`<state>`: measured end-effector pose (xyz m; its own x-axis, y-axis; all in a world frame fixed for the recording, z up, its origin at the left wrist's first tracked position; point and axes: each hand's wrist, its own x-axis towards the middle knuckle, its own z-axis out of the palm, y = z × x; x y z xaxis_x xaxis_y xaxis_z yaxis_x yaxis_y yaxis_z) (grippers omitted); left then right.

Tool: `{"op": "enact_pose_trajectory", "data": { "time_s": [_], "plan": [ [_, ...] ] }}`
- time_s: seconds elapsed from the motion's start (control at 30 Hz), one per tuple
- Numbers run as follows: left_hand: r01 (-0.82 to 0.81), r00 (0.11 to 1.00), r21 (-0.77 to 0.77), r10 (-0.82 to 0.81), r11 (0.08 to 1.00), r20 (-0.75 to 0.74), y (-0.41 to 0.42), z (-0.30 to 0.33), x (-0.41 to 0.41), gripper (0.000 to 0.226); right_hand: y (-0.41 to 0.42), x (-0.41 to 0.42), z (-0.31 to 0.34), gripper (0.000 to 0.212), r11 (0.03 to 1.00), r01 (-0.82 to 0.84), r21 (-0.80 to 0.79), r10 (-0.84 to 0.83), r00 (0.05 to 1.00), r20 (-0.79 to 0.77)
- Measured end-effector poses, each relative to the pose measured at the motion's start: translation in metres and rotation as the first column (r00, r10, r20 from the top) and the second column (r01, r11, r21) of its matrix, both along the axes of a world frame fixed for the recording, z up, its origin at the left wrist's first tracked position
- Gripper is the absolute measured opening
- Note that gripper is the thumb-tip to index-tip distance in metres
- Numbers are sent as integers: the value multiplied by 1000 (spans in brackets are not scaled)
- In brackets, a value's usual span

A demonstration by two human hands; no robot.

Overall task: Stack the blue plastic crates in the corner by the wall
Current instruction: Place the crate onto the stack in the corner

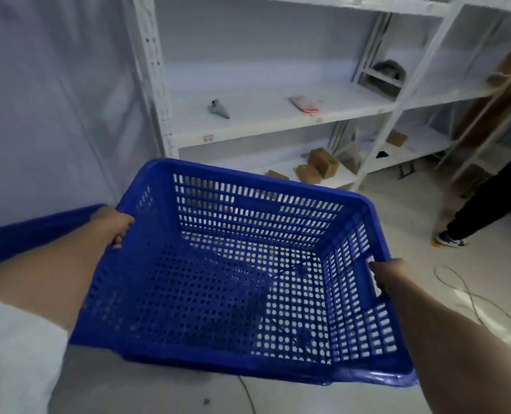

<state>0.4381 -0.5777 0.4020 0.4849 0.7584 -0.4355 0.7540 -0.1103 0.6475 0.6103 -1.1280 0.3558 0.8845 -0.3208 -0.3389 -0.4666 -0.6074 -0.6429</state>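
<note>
I hold a blue perforated plastic crate (236,273) in the air in front of me, empty and tilted a little. My left hand (114,224) grips its left rim. My right hand (390,277) grips the handle slot in its right wall. A second blue crate (24,234) shows only as a blurred rim at the left, low beside the wall and partly hidden by my left arm.
White metal shelving (278,115) stands ahead with small cardboard boxes (319,165) on its lowest shelf. A plain wall (39,100) fills the left. Another person's leg and shoe (451,239) are at the right. A thin cable (469,297) lies on the pale floor.
</note>
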Motion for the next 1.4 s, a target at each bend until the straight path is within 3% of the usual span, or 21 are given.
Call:
{"op": "enact_pose_trajectory", "data": {
  "time_s": [0.27,0.7,1.0,1.4],
  "plan": [
    [-257,965,-13,256,966,-58,130,-6,-149,29,201,9,-10,18,961,-276,-15,275,960,-56],
    [-402,909,81,408,912,-83,287,-9,-303,46,460,-38,-11,25,838,-538,-91,532,842,-84],
    [-514,841,48,514,857,-172,365,-36,-329,46,577,-27,-22,28,785,-611,-103,607,792,-70],
    [-555,787,102,561,826,-257,509,-62,-284,41,739,37,-67,32,770,-634,-75,621,771,-142]
  ]
}}
